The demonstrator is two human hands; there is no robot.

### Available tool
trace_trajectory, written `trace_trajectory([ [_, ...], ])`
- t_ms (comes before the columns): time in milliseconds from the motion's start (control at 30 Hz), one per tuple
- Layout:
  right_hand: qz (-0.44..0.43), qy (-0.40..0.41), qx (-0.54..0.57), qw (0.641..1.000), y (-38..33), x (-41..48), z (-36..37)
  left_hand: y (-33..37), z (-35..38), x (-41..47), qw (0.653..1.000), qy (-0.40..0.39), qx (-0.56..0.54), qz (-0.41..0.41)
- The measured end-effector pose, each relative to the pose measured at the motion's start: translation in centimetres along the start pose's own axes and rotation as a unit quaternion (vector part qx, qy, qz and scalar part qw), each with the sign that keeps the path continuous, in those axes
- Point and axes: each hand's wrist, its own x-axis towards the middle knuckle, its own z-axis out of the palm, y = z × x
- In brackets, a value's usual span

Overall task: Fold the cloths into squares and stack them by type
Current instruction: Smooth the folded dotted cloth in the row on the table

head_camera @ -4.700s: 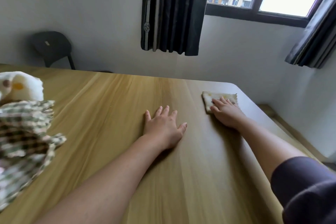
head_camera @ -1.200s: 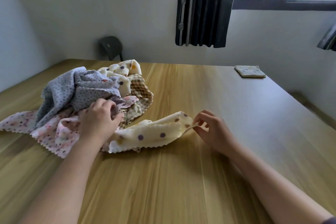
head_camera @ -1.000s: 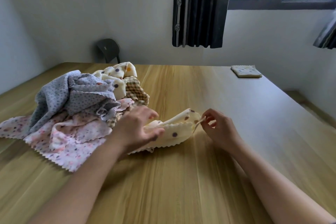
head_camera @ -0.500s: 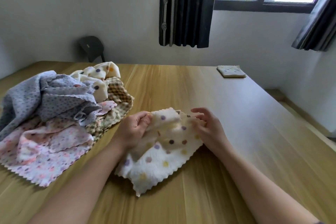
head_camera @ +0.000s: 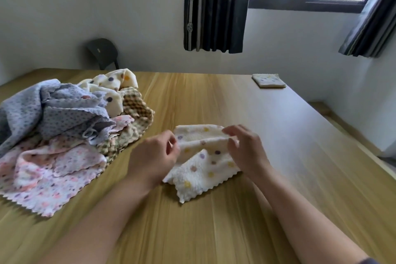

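Observation:
A cream cloth with coloured dots (head_camera: 201, 167) lies crumpled on the wooden table (head_camera: 278, 146) in front of me. My left hand (head_camera: 154, 156) pinches its left upper edge, and my right hand (head_camera: 246, 150) pinches its right upper edge, lifting a fold off the table. A folded cream dotted square (head_camera: 269, 80) sits at the far right of the table. To the left is a heap of unfolded cloths (head_camera: 64, 126): grey dotted, pink flowered, brown checked and another cream dotted one.
A dark chair (head_camera: 102, 52) stands behind the table's far left edge. The wall, dark curtains (head_camera: 214, 6) and a window are beyond the table. The table's right edge runs close to the wall.
The cream dotted cloth came out of the heap to the table's middle. My left hand left the heap and took the cloth's left edge; both hands now hold its upper edge raised.

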Motion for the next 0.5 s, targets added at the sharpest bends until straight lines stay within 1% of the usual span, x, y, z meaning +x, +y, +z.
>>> trace_trajectory([
  [67, -0.026, -0.065, -0.008, 0.997, -0.1, -0.3, 0.7, 0.7, 0.4, -0.1, 0.997, -0.049, 0.053, -0.015],
  [100, -0.021, -0.083, -0.017, 0.996, -0.1, -0.3, 0.8, 1.0, 0.4, 0.0, 0.995, -0.06, 0.072, -0.024],
  [167, 0.005, -0.09, -0.025, 0.996, 0.1, -0.2, 0.6, 0.5, 0.6, 0.3, 0.989, -0.097, 0.096, -0.059],
  [233, 0.023, -0.096, -0.054, 0.994, 0.1, -0.1, 0.3, -0.6, 1.0, 0.6, 0.976, -0.157, 0.112, -0.104],
  [267, 0.028, -0.101, -0.079, 0.991, 0.0, -0.1, 0.2, -1.1, 1.2, 0.7, 0.97, -0.173, 0.128, -0.116],
  [300, 0.033, -0.107, -0.105, 0.988, -0.1, -0.1, 0.1, -1.3, 1.3, 0.6, 0.969, -0.164, 0.145, -0.117],
  [333, 0.039, -0.116, -0.127, 0.984, -0.4, -0.2, 0.0, -1.4, 1.3, 0.5, 0.974, -0.132, 0.157, -0.101],
  [367, 0.046, -0.125, -0.147, 0.98, -0.6, -0.3, 0.0, -0.9, 1.1, 0.4, 0.98, -0.093, 0.16, -0.07],
  [400, 0.054, -0.131, -0.171, 0.975, -0.7, -0.3, 0.0, -0.2, 1.1, 0.2, 0.985, -0.072, 0.151, -0.035],
  [433, 0.061, -0.132, -0.196, 0.97, -0.8, -0.3, 0.0, 0.5, 1.1, 0.0, 0.987, -0.081, 0.138, -0.007],
  [500, 0.067, -0.12, -0.239, 0.961, -1.0, -0.2, 0.0, 1.1, 2.0, -0.3, 0.98, -0.154, 0.128, 0.013],
])
